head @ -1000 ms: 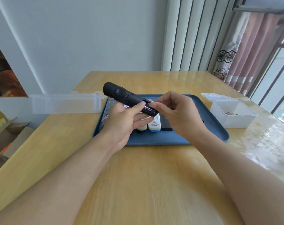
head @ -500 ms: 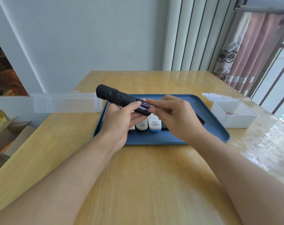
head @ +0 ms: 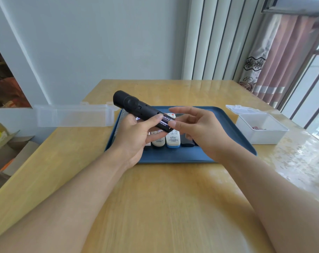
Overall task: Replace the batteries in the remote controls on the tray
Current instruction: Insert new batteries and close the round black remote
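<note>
Remote in hand: the left hand [head: 136, 136] is gripping a black remote control [head: 136, 109] above the blue tray [head: 228, 132], fingers curled under its body and the thumb pressing on top beside the open battery bay.
Batteries: two batteries [head: 165, 121] are sitting side by side in the open bay at the near end of the remote, labels facing up; whether they are the fresh pair or the spent pair cannot be told.
Cover: no battery cover is showing on the bay, and I cannot pick it out anywhere else.
Progress: judging from this, the black remote is sitting mid-swap, with the bay filled but not yet closed.
Remaining: other remotes are lying on the tray under the hands, among them a white remote with a blue end [head: 172, 141], another white remote [head: 157, 141] beside it and a dark remote [head: 187, 142] to the right; their state is not visible, so they are probably still waiting.
Right hand: the right hand [head: 197, 130] is hovering just right of the bay, fingers apart and loosely bent, holding nothing, the thumb tip lying against the batteries' end.
Boxes: an open white box [head: 261, 130] is standing on the wooden table [head: 164, 207] right of the tray with something small and reddish inside; a clear plastic box [head: 73, 115] is lying to the left.
Arms: both forearms are reaching forward over the table, converging at the remote.
</note>
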The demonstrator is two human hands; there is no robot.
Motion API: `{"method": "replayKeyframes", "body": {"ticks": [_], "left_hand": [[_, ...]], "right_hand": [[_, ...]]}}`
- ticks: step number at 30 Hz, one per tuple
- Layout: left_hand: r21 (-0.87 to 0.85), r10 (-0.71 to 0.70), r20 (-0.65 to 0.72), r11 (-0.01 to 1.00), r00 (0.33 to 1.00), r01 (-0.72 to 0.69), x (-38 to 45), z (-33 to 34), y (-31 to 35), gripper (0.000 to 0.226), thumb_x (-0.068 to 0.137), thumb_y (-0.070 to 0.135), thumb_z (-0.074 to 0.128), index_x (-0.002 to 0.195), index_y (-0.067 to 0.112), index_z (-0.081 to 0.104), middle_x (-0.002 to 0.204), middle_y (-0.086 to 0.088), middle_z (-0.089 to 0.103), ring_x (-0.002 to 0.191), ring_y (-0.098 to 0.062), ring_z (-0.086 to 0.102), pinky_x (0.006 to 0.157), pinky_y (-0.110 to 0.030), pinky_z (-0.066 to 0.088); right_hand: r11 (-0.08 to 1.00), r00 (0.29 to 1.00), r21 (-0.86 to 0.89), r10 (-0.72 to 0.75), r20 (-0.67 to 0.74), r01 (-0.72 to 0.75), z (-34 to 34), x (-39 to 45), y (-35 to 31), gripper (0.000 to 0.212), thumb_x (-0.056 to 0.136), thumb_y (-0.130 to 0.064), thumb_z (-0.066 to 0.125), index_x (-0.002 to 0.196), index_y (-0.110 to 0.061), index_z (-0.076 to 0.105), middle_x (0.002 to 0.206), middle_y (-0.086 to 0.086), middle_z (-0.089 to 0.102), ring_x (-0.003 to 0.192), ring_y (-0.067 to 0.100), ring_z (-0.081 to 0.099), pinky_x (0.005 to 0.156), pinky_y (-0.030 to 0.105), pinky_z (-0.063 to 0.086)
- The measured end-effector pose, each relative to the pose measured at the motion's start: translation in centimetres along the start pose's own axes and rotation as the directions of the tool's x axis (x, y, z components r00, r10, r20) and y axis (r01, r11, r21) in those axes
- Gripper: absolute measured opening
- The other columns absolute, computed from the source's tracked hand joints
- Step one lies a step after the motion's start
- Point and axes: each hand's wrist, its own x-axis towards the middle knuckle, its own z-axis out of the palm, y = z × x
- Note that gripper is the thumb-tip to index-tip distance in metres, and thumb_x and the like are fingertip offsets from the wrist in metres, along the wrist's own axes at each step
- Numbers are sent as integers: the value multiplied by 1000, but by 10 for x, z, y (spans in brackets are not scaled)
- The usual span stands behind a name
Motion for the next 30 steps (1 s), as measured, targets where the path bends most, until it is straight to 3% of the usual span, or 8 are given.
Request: {"method": "replayKeyframes", "body": {"ticks": [4,8,10,13,15,20,24,30], "left_hand": [[95,22,16,995,1000,-23,1,0,-4,25,93,3,69,115,-7,63,111,-20,74,102,-30,74,84,-41,62],[99,43,12,994,999,-44,1,0,-2,22,94,2,67,113,-8,64,107,-19,74,100,-29,74,83,-40,63],[90,46,-35,995,998,-42,2,0,-2,23,93,3,68,113,-8,63,104,-19,74,98,-29,75,81,-38,63],[47,18,-116,999,993,-13,5,-4,-3,20,92,3,70,109,-7,65,107,-21,74,100,-33,74,81,-39,63],[17,-4,-140,1000,990,6,6,-5,-3,12,92,4,71,102,-1,66,106,-20,75,100,-34,74,79,-37,62],[-38,19,-133,999,991,-24,4,1,-1,8,96,8,67,98,2,64,92,-9,77,97,-29,76,85,-36,61],[-99,-9,-111,995,994,-2,2,3,0,10,101,11,59,107,3,60,106,-14,72,96,-32,76,88,-37,61],[-223,-92,-85,972,992,71,4,2,0,21,105,16,53,117,-1,58,110,-20,70,98,-37,75,88,-41,62]], "right_hand": [[983,990,132,135,-33,-130,-1,2,0,25,79,-3,82,93,-17,65,75,1,68,54,6,55,48,19,36],[996,996,-18,87,-16,-87,-5,1,-6,22,82,-22,82,100,-19,70,88,5,76,68,13,60,57,26,42],[985,991,-168,24,-133,-47,-13,6,-6,11,90,-32,74,98,-26,72,94,1,76,74,11,65,66,28,49],[805,924,-580,-122,-362,-122,-38,14,-1,12,96,-26,63,107,-29,68,108,-7,69,88,10,65,69,24,46],[660,929,-721,-95,-358,-211,-52,16,8,25,95,-22,63,120,-23,62,123,0,61,104,19,60,78,27,41],[422,948,-850,105,-300,-316,-51,17,27,36,98,-29,60,124,-8,48,124,15,56,115,34,49,83,37,39],[327,933,-874,133,-334,-359,-62,19,31,40,97,-30,60,124,-5,44,125,17,56,118,36,48,87,38,39],[407,916,-830,49,-398,-382,-62,15,23,30,94,-14,56,122,-7,47,114,14,62,108,35,55,71,35,39]]}}
